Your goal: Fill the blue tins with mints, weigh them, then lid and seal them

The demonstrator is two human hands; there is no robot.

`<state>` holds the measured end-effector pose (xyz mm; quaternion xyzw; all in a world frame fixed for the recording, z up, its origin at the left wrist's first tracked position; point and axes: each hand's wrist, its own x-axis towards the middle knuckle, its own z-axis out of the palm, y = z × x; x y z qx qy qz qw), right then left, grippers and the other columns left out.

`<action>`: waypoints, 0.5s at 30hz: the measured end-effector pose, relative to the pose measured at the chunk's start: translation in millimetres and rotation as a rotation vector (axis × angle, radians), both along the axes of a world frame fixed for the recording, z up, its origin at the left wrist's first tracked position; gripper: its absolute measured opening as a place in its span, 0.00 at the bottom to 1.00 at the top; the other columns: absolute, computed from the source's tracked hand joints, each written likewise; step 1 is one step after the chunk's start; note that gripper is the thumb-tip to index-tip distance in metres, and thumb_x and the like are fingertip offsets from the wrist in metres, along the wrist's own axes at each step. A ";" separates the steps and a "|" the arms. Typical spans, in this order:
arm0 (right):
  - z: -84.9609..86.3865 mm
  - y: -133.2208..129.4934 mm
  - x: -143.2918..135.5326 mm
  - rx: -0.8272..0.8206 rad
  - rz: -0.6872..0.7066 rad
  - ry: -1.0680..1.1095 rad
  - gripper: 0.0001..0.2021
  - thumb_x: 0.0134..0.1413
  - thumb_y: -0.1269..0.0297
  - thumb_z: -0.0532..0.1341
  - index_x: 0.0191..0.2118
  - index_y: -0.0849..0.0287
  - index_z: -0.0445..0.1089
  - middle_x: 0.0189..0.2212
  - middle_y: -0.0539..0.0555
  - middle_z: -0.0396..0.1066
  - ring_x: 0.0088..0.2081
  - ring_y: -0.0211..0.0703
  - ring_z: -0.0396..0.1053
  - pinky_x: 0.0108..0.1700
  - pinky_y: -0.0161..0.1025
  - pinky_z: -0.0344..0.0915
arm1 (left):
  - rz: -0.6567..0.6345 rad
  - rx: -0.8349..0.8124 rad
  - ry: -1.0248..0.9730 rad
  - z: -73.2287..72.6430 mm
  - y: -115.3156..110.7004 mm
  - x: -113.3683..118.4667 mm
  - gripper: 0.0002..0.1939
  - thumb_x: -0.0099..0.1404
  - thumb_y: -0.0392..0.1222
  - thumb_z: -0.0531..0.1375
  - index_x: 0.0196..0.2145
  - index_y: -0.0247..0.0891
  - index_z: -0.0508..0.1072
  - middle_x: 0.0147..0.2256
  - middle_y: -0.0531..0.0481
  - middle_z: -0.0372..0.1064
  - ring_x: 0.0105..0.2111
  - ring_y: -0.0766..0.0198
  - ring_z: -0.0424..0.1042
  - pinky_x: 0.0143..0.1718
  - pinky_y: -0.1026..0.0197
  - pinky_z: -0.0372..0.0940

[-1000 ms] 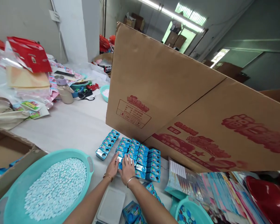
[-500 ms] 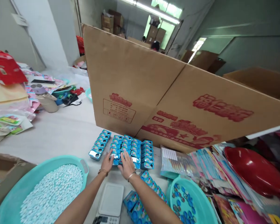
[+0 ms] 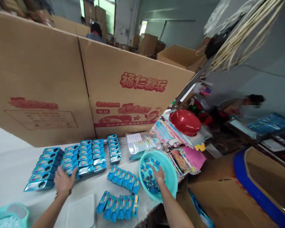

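Note:
My left hand (image 3: pixel 64 180) rests with fingers apart at the front of the rows of blue boxes (image 3: pixel 85 158), touching the nearest ones and holding none. My right hand (image 3: pixel 159 174) reaches into the turquoise basin (image 3: pixel 172 177) at right, its fingers among small blue and silver discs (image 3: pixel 149 167); whether it pinches any is hidden. Two more groups of blue boxes lie between my hands, one (image 3: pixel 123 179) nearer the basin and one (image 3: pixel 118 207) nearer me. A white scale (image 3: pixel 81 210) lies right of my left forearm.
A tall cardboard sheet (image 3: pixel 104 79) stands behind the boxes. A basin of pale pieces (image 3: pixel 19 210) is at lower left. Packets and a red bowl (image 3: pixel 185 122) lie beyond the right basin. Cardboard boxes (image 3: pixel 211 186) stand at right. Other people are farther back.
The view has swung right. My right hand has left the box rows and gone into the right basin. My left hand has stayed near the boxes, now at their left front.

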<state>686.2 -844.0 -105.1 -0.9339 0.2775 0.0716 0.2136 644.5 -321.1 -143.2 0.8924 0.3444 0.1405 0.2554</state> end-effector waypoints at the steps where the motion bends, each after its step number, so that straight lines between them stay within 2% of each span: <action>1: -8.9 -7.4 2.2 0.005 -0.023 0.046 0.29 0.58 0.52 0.53 0.57 0.68 0.65 0.51 0.74 0.70 0.54 0.68 0.67 0.53 0.59 0.62 | -0.007 0.058 -0.064 6.4 -13.6 0.4 0.50 0.61 0.62 0.50 0.67 0.20 0.43 0.65 0.22 0.47 0.66 0.33 0.48 0.61 0.34 0.52; 3: -28.3 -5.8 2.4 0.035 -0.016 0.098 0.29 0.54 0.50 0.56 0.56 0.64 0.66 0.50 0.72 0.70 0.54 0.68 0.68 0.52 0.59 0.62 | -0.159 0.118 -0.176 18.6 -53.6 2.5 0.48 0.63 0.61 0.50 0.67 0.21 0.41 0.68 0.24 0.39 0.68 0.37 0.41 0.64 0.35 0.47; 5: -47.0 9.9 -2.1 0.081 0.061 0.097 0.25 0.53 0.51 0.58 0.54 0.57 0.67 0.52 0.67 0.69 0.55 0.63 0.67 0.53 0.54 0.63 | -0.429 0.056 -0.196 26.7 -108.8 5.8 0.43 0.64 0.58 0.51 0.68 0.30 0.44 0.69 0.31 0.42 0.69 0.42 0.43 0.66 0.39 0.47; 7: -62.9 28.4 -6.8 0.134 0.143 0.077 0.20 0.54 0.55 0.57 0.52 0.52 0.68 0.53 0.63 0.68 0.53 0.58 0.69 0.51 0.48 0.64 | -0.705 -0.106 -0.131 28.7 -174.4 9.2 0.36 0.65 0.56 0.53 0.67 0.40 0.51 0.67 0.38 0.51 0.66 0.45 0.51 0.65 0.42 0.51; 9: -74.5 39.8 -7.8 0.183 0.180 0.063 0.17 0.55 0.60 0.54 0.49 0.52 0.68 0.52 0.61 0.68 0.47 0.55 0.73 0.48 0.47 0.66 | -1.017 -0.308 0.035 24.6 -244.3 13.4 0.31 0.66 0.55 0.52 0.64 0.48 0.57 0.64 0.42 0.58 0.64 0.46 0.57 0.64 0.43 0.54; 11: -80.1 38.2 -5.3 0.230 0.187 0.043 0.14 0.54 0.61 0.53 0.45 0.52 0.69 0.48 0.60 0.70 0.44 0.54 0.74 0.46 0.46 0.68 | -1.267 -0.492 0.214 15.2 -311.5 20.9 0.32 0.61 0.55 0.55 0.62 0.47 0.62 0.61 0.37 0.61 0.63 0.40 0.58 0.63 0.35 0.53; 13: -78.9 23.4 -3.3 0.275 0.187 0.006 0.12 0.52 0.56 0.54 0.39 0.51 0.70 0.42 0.59 0.73 0.45 0.55 0.73 0.48 0.46 0.69 | -1.301 -0.545 0.275 3.3 -369.3 33.1 0.38 0.51 0.57 0.62 0.59 0.43 0.68 0.55 0.28 0.66 0.58 0.30 0.62 0.57 0.25 0.54; 15: -72.4 -0.4 -5.0 0.310 0.194 -0.030 0.15 0.50 0.48 0.53 0.34 0.50 0.70 0.37 0.58 0.74 0.46 0.58 0.73 0.49 0.48 0.70 | -1.287 -0.586 0.289 -7.2 -412.2 47.3 0.42 0.40 0.57 0.68 0.54 0.41 0.73 0.51 0.20 0.67 0.56 0.22 0.63 0.53 0.19 0.53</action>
